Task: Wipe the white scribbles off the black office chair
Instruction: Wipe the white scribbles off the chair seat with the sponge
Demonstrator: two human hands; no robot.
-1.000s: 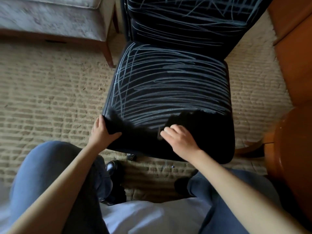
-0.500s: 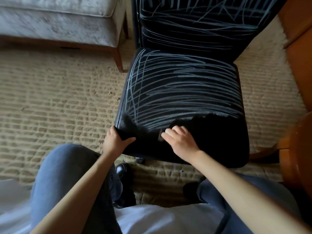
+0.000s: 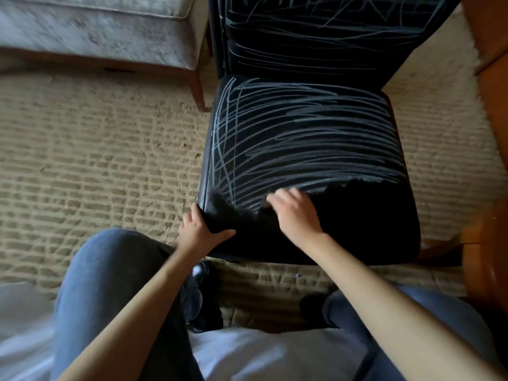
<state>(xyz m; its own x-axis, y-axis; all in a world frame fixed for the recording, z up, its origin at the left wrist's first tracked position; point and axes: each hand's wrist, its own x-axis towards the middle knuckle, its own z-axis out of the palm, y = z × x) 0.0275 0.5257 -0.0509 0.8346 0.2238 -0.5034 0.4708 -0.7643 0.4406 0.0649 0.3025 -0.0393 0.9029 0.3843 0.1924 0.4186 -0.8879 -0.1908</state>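
Wiping done: seat front strip.
Remaining: scribbles elsewhere, backrest.
Left hand: grips seat corner.
Right hand: curled, grasp unclear.

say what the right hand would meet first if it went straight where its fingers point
The white scribbles on the seat, right ahead of the fingertips of the right hand; past those, probably the backrest, though depth is unclear.
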